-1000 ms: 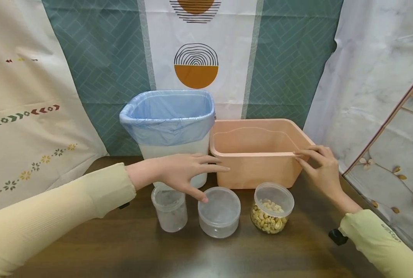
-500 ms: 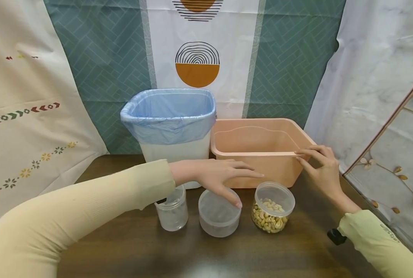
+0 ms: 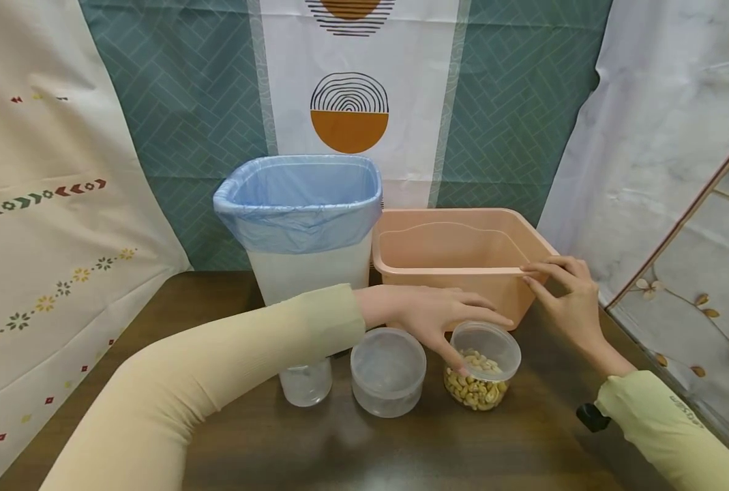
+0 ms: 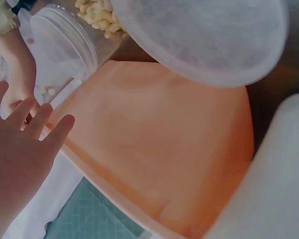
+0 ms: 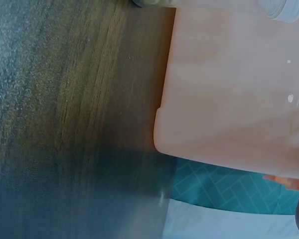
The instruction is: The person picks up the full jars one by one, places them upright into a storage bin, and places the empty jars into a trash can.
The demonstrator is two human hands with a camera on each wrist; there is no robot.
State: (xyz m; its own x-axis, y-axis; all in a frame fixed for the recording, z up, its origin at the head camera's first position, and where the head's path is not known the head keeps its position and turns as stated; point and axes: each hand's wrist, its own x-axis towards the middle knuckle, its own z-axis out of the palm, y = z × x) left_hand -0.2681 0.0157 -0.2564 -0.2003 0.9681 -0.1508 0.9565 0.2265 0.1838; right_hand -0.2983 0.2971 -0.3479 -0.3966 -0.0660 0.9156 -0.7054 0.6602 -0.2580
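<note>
From the head view, your left hand (image 3: 440,315) hovers with fingers spread, holding nothing, over the clear lidded jar of cashews (image 3: 482,366) at the near right of the brown table (image 3: 229,436). Your right hand (image 3: 563,293) pinches the peach plastic tub's (image 3: 456,273) right rim.

In the left wrist view, spread fingers (image 4: 35,124) face the tub (image 4: 154,159).

In the right wrist view, only the tub (image 5: 229,89) and table (image 5: 65,109) show.
</note>
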